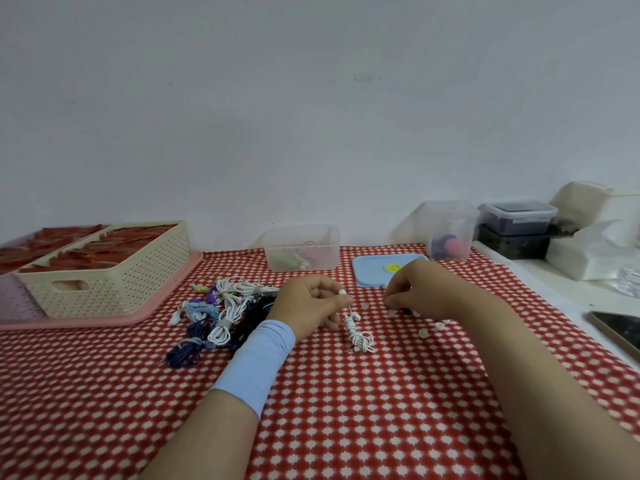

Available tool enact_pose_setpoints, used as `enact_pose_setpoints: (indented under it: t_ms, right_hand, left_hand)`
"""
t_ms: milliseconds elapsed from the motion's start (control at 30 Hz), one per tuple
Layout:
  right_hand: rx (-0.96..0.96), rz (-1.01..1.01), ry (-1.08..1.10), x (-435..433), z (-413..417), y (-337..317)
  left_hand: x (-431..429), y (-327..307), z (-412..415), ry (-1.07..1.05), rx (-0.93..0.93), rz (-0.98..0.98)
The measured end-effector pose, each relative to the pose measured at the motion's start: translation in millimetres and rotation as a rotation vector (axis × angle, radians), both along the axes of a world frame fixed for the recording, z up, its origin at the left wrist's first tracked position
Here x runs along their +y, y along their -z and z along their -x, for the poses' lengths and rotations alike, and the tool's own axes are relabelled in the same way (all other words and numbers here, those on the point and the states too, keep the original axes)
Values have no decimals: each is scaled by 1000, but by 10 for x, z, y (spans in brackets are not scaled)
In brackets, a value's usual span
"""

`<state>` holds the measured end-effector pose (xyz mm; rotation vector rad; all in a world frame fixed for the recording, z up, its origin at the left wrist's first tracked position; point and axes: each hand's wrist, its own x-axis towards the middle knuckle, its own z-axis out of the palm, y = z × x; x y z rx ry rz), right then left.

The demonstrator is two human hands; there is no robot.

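My left hand (pixel 311 301), with a light blue wristband, pinches a white earbud (pixel 342 292) between thumb and finger; its coiled white cable (pixel 358 332) hangs down onto the red patterned tablecloth (pixel 363 410). My right hand (pixel 420 289) reaches down with curled fingers among several small white ear tips (pixel 423 332) scattered on the cloth; whether it pinches one is hidden. A single ear tip (pixel 364 306) lies between the hands.
A pile of bundled earphones (pixel 221 313) lies left of my left hand. A cream basket (pixel 104 271) sits on a pink tray far left. Behind are a clear tub (pixel 301 247), a blue lid (pixel 377 271), a tall clear container (pixel 450 230) and a phone (pixel 620 329) at right.
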<state>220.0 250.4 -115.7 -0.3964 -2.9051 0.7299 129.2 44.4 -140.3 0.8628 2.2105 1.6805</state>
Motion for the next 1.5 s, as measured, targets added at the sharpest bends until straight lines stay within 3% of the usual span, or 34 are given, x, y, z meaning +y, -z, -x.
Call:
enact_pose_setpoints:
  t_ms: [533, 767, 867, 1167, 1400, 1500]
  right_hand:
    - [154, 200, -8, -220, 91, 83]
    - [203, 289, -21, -286, 139, 129]
    - [212, 297, -6, -292, 134, 133]
    - [208, 438, 72, -305, 107, 114]
    - [221, 547, 78, -356, 95, 96]
    - [267, 574, 113, -352, 96, 111]
  left_hand:
    - [-57, 6, 91, -78, 69, 139]
    - [-39, -15, 93, -106, 520, 617]
    - [37, -30, 43, -145, 640, 572]
    - [188, -55, 65, -42, 420, 620]
    - [265, -121, 37, -70, 513, 767]
    - [300, -112, 25, -96, 518, 699]
